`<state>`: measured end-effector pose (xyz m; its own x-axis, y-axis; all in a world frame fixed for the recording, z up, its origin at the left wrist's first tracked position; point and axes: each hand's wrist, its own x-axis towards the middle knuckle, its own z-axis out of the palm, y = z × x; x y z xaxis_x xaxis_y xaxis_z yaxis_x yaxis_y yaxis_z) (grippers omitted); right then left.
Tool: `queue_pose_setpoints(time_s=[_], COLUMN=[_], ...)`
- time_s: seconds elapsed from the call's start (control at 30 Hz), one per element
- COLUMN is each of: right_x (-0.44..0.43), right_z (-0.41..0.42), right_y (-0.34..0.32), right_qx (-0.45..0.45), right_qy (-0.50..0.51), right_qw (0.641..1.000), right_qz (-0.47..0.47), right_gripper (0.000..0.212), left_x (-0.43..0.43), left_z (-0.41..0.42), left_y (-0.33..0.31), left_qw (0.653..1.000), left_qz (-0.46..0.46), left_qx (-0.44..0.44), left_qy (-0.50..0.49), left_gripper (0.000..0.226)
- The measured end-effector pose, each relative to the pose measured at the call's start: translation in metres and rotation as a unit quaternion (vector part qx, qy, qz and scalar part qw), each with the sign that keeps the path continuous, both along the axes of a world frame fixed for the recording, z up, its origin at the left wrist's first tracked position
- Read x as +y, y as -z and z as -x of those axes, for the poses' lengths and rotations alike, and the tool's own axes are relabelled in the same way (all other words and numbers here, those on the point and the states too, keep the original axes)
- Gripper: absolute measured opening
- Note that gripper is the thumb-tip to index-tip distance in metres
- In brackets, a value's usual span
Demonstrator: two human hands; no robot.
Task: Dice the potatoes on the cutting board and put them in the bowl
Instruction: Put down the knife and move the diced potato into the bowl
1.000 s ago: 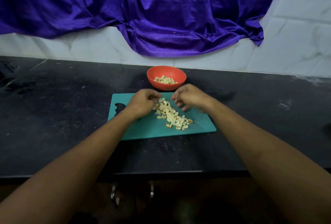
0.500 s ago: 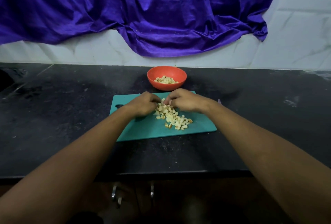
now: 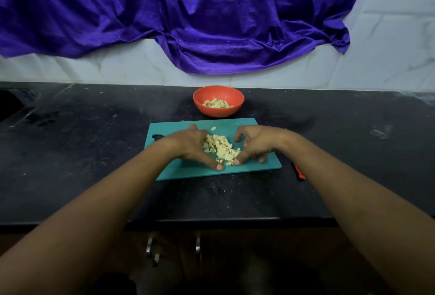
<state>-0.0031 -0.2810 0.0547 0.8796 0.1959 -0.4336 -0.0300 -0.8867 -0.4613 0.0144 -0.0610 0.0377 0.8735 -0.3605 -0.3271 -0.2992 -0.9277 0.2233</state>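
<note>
A heap of pale diced potato pieces lies on the teal cutting board. My left hand is cupped against the heap's left side, thumb tip down on the board at the near edge. From the right, my right hand is cupped against the heap, its thumb tip almost meeting the left thumb. One stray cube sits just beyond the heap. The orange bowl stands behind the board with diced potato in its bottom.
An orange-handled knife lies on the black counter right of the board, mostly hidden by my right forearm. Purple cloth hangs on the white wall behind. The counter's front edge runs below the board, with cabinet handles underneath.
Both hands slid from the far end of the potato line toward me and spread around it. The pieces have been pushed together into a tighter heap.
</note>
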Motion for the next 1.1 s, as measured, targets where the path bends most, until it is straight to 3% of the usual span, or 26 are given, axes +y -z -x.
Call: queue_pose_setpoints(time_s=[0.17,0.33,0.43,0.57,0.67,0.87,0.97,1.1], right_x=[0.022,0.013,-0.008,-0.009,0.006,0.019,0.012,0.006], right_z=[-0.011,-0.009,0.000,0.011,0.012,-0.004,-0.003,-0.002], right_y=[0.011,0.008,-0.004,-0.001,0.006,0.019,0.012,0.002], right_qx=[-0.042,-0.050,-0.073,-0.003,-0.041,-0.117,-0.080,-0.020], right_qy=[0.070,0.122,0.095,0.033,0.000,0.073,0.098,0.090], right_qw=[0.990,0.957,0.970,0.995,0.999,0.988,0.984,0.993], right_qz=[-0.118,-0.259,-0.210,-0.089,-0.024,-0.075,-0.122,-0.067], right_gripper=[0.044,0.042,0.044,0.053,0.060,0.053,0.072,0.102], left_x=[-0.005,0.008,0.019,0.012,-0.008,-0.008,0.003,0.009], left_z=[-0.005,-0.001,0.004,0.011,0.016,0.009,0.009,0.008], left_y=[0.002,0.001,-0.003,-0.005,-0.002,0.007,0.002,-0.014], left_qw=[0.996,0.980,0.982,0.998,0.998,0.987,0.989,0.994], left_qz=[0.053,0.172,0.167,0.037,-0.018,0.037,0.064,0.040], left_qx=[-0.055,-0.071,-0.036,-0.015,-0.033,-0.107,-0.079,0.000], left_qy=[-0.038,-0.071,-0.077,-0.055,-0.053,-0.115,-0.108,-0.101], left_gripper=[0.106,0.092,0.103,0.125,0.138,0.099,0.105,0.113])
